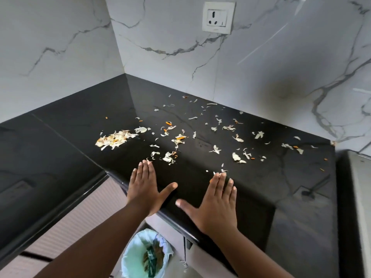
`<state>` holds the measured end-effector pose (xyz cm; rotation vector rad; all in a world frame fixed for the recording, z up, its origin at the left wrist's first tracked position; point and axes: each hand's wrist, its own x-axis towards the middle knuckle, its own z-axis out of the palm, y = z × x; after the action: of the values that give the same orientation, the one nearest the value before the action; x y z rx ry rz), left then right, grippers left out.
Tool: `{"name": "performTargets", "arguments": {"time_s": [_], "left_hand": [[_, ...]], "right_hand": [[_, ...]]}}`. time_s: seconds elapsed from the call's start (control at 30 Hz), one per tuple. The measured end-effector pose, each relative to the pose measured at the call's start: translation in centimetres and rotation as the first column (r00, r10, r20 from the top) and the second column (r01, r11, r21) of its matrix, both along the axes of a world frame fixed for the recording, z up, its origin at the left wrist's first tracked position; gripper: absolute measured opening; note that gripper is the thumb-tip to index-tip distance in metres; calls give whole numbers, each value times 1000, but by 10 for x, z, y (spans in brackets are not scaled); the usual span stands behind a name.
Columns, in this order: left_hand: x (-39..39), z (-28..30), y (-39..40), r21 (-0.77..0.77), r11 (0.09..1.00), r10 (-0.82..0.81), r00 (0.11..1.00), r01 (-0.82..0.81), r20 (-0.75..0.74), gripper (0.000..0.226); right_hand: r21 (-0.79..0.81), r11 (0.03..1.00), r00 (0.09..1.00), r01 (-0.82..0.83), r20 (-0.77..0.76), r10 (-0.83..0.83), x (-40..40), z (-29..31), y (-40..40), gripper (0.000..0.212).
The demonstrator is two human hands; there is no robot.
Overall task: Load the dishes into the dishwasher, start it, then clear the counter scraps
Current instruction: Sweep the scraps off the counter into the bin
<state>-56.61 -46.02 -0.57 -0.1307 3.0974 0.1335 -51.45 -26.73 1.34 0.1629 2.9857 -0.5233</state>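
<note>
Both hands flat on the black table (80,121) near its front edge, fingers straight & spread wide, holding nothing. Left hand (145,187) sits w/ fingertips just short of a small clump of scraps; right hand (217,205) has fingertips touching a few bits at the front.

Scraps (200,133) = pale peel flakes w/ some orange bits, strewn across most of the table btwn the hands & the back wall. One denser pile (114,139) lies to the left, well apart from the rest; probably gathered there already, tho can't be sure.

Bin (145,255) w/ a pale liner stands on the floor right below the table edge, btwn the two forearms, some waste already in it. Placement makes sense: scraps can be swept straight off the edge into it.

Flat open palms look like a sweeping setup, not a pick-up: edges of the hands can rake the light flakes toward the front. Judging by this, the work is at the last step, clearing scraps. Dishwasher not in view, so can't tell about that part.

Risk: flakes are light, may stick to skin or miss the bin.

Socket (218,17) on the marble wall, unused.
</note>
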Motion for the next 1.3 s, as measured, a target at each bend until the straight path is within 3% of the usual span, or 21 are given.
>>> {"name": "performTargets", "arguments": {"time_s": [0.4, 0.6, 0.7, 0.83, 0.97, 1.13, 1.3], "left_hand": [[1, -8, -5, 8, 999, -31, 999, 31, -19, 109], [3, -4, -6, 28, 999, -41, 999, 41, 1, 115], [3, 0, -6, 69, 996, -57, 998, 56, 12, 122], [4, 7, -15, 150, 986, -73, 997, 70, 18, 123], [-2, 9, -20, 291, 956, 76, 986, -30, -147, 116], [-16, 11, -11, 275, 952, 171, 980, -136, -106, 120], [-22, 8, 21, 208, 976, 94, 986, -64, -137, 125]], "right_hand": [[-8, 999, 998, 38, -50, -38, -89, -12, -40, 110], [-253, 963, 940, -93, -341, 1, -71, -2, -25, 88], [-177, 983, 939, -56, -343, -8, -37, -2, 5, 92], [-111, 983, 953, 144, -252, -168, 8, -3, 54, 105], [-93, 965, 943, 245, -209, -259, 31, 1, 94, 106], [-49, 948, 930, 314, -187, -317, 28, 11, 151, 101], [86, 953, 942, 291, -201, -269, -12, 23, 219, 96]]}}
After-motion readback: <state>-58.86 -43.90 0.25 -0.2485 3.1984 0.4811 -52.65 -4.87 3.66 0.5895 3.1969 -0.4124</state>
